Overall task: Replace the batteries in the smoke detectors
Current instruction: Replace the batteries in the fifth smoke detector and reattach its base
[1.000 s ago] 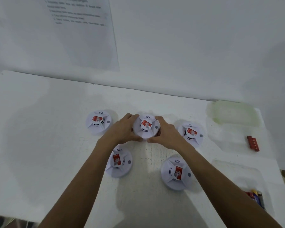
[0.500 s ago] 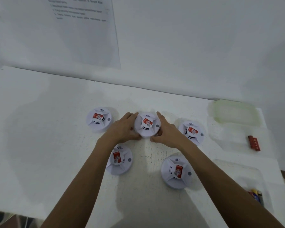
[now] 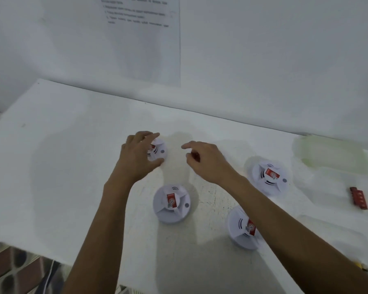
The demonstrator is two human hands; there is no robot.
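Several round white smoke detectors with red labels lie on the white table (image 3: pixel 72 166). My left hand (image 3: pixel 136 158) hovers with spread, relaxed fingers over the back-left detector (image 3: pixel 160 150), thumb at its near edge, partly hiding it. My right hand (image 3: pixel 208 162) is beside it over the table, index finger out and the other fingers loosely curled. A small red patch shows under those fingers; I cannot tell what it is. Other detectors lie front-left (image 3: pixel 171 203), right (image 3: pixel 268 177) and front-right (image 3: pixel 242 228), the last partly behind my right forearm.
A red block (image 3: pixel 358 198) lies at the table's right side. A pale translucent container (image 3: pixel 329 153) sits at the back right. Small coloured batteries (image 3: pixel 360 267) peek out at the right edge. A printed sheet (image 3: pixel 142 39) hangs on the wall behind.
Both hands have let go of the middle back detector. My left hand has moved left over the back-left detector and my right hand has lifted off. The view has shifted.
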